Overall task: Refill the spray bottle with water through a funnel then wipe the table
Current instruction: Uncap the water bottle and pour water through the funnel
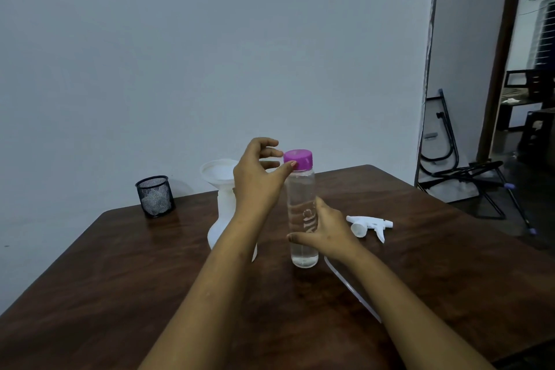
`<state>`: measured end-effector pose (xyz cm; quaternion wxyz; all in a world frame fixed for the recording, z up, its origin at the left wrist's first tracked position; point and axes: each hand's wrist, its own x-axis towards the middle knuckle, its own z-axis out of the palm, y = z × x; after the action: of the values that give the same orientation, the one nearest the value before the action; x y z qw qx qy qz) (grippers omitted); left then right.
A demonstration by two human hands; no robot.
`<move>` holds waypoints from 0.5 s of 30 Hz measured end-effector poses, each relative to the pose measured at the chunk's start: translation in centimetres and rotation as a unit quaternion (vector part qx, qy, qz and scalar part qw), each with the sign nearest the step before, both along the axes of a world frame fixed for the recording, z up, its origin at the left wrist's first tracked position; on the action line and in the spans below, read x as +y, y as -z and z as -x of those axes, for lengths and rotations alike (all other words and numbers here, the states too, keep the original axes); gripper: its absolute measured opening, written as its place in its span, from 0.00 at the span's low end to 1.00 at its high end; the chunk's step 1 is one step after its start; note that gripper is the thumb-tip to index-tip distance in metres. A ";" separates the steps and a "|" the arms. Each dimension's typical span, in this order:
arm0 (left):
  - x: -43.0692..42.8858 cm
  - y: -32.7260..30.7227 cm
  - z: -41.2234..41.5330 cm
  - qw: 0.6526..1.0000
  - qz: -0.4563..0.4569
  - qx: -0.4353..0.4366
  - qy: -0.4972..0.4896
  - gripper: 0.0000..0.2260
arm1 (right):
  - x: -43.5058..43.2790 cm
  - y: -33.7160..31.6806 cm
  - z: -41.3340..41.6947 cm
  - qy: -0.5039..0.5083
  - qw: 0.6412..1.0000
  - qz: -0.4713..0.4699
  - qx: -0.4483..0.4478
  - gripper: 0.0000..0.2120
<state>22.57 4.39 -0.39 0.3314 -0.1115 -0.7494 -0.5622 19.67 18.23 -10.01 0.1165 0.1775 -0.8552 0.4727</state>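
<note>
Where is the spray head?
Head view: the spray head lies on the table, right of centre, beside the right hand holding the bottle.

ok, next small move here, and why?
Probably close the left hand on the purple cap and unscrew it: the right hand grips the capped water bottle upright, and the funnel sits in the spray bottle.

Purple cap point(298, 159), white spray bottle point(223, 219), black mesh cup point(155, 196), brown table point(120, 279).
</note>
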 end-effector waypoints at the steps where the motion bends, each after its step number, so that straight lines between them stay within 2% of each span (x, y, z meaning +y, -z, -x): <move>1: 0.2 -0.2 0.2 1.000 0.001 -0.006 0.008 0.19 | 0.1 0.0 -0.1 -0.002 1.000 0.004 -0.002 0.25; 7: 2.0 -0.8 1.6 0.997 0.038 -0.059 0.041 0.28 | 0.1 0.1 -0.2 0.004 1.000 -0.017 0.004 0.26; 13: 2.2 -0.7 1.9 0.982 0.065 -0.126 0.122 0.28 | 0.2 0.0 -0.4 -0.001 1.000 0.003 -0.002 0.24; 15: 1.2 -0.8 1.8 0.981 0.045 -0.137 0.132 0.29 | 0.1 0.0 -0.5 -0.001 1.000 0.003 0.003 0.24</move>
<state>20.81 5.64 0.37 0.1431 -0.1467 -0.7911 -0.5764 20.14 18.31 -10.03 0.1191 0.1789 -0.8534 0.4748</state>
